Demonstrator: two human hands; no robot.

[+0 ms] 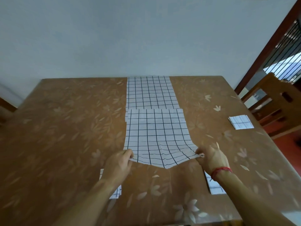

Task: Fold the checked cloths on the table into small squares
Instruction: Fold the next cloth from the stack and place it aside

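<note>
A long checked cloth (pixel 156 128) lies down the middle of the tabletop (pixel 65 128), its far end reaching the far edge by the wall. An upper layer covers the near half, and that layer's straight far edge crosses the strip about midway. The left hand (pixel 120 162) and right hand (pixel 210 158) each hold 1 near corner, with the fingers (pixel 130 152) clamped on the fabric in a pinch. The corners are raised off the tabletop, so the near edge sags between the hands into a shallow V and the checks ripple there. A red thread (pixel 221 170) circles the right wrist. Wide bare room stretches left of the cloth, and a narrower band on its right. A folded square (pixel 241 122) sits well apart near the right edge, beside a wooden chair (pixel 276 98). 2 more checked pieces lie near the front, 1 (pixel 114 193) partly under the left forearm and 1 (pixel 215 186) partly under the right, leaving open tabletop between them.
</note>
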